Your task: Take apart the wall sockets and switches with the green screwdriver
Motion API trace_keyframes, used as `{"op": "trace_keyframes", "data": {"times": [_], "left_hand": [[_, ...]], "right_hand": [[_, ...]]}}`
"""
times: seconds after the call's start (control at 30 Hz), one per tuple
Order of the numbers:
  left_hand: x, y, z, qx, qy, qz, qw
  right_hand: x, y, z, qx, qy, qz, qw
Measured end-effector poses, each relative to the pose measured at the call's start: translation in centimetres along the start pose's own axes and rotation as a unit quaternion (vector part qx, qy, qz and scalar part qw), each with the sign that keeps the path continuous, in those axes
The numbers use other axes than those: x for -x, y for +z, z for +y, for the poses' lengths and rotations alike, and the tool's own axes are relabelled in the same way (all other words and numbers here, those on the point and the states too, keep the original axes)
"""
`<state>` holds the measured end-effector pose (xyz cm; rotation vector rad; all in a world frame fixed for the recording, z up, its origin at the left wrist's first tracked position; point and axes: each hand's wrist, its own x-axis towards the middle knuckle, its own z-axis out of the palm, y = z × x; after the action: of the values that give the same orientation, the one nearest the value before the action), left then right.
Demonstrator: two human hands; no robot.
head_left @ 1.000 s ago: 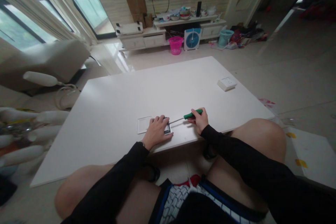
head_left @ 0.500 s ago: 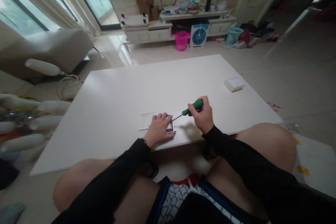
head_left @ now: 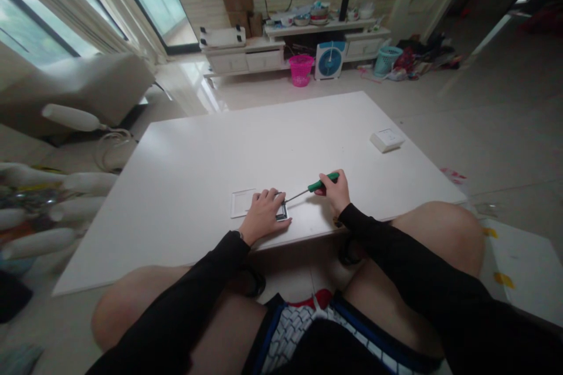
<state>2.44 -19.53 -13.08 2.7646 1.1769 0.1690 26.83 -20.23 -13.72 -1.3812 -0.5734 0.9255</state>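
Observation:
My right hand (head_left: 335,190) is closed round the green handle of a screwdriver (head_left: 317,185), its thumb and fingers wrapped on the grip. The thin metal shaft slants down to the left. Its tip meets the edge of a small white-rimmed panel (head_left: 284,214) with a dark inside, though the exact contact is too small to make out. Over that panel lies my left hand (head_left: 263,215), gripping it against the table between thumb and fingers and hiding most of it. A flat, clear-looking rectangular frame (head_left: 238,204) lies on the table, partly beneath or behind my left hand.
A white box-like wall socket (head_left: 387,140) sits toward the right of the white table (head_left: 197,158). The table's front edge runs just above my knees. Beyond it stand a pink basket (head_left: 301,72), a blue fan (head_left: 329,61) and a low cabinet (head_left: 264,60).
My right hand has lowered slightly, so the screwdriver lies at a flatter slant. Its tip remains at the panel's edge. The left hand keeps its hold, and the whole view has shifted a little.

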Motion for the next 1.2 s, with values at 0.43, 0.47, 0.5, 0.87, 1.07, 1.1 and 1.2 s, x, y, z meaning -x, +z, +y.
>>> {"op": "trace_keyframes", "data": {"times": [0.43,0.47,0.5,0.87,1.07,1.1,1.2], "left_hand": [[0.1,-0.6,0.6,-0.009,-0.012,-0.001,1.0],[0.1,-0.6,0.6,-0.01,-0.013,0.0,1.0],[0.1,-0.6,0.7,-0.01,-0.014,0.001,1.0],[0.0,-0.3,0.4,-0.022,-0.005,-0.002,1.0],[0.1,-0.3,0.3,-0.019,0.003,-0.001,1.0],[0.1,-0.3,0.2,-0.019,0.004,-0.002,1.0],[0.1,-0.4,0.2,-0.022,0.004,-0.01,1.0]], "right_hand": [[4.2,1.4,-5.9,0.23,-0.25,-0.059,0.939],[4.4,1.8,-6.5,0.26,-0.283,-0.069,0.921],[4.5,2.2,-6.9,0.284,-0.31,-0.078,0.904],[0.0,-0.1,-1.7,0.089,-0.109,-0.009,0.99],[0.6,-0.9,1.3,0.005,-0.04,0.032,0.999],[0.6,-0.8,1.7,-0.005,-0.025,0.039,0.999],[0.1,-0.4,2.4,-0.012,0.004,0.062,0.998]]}}
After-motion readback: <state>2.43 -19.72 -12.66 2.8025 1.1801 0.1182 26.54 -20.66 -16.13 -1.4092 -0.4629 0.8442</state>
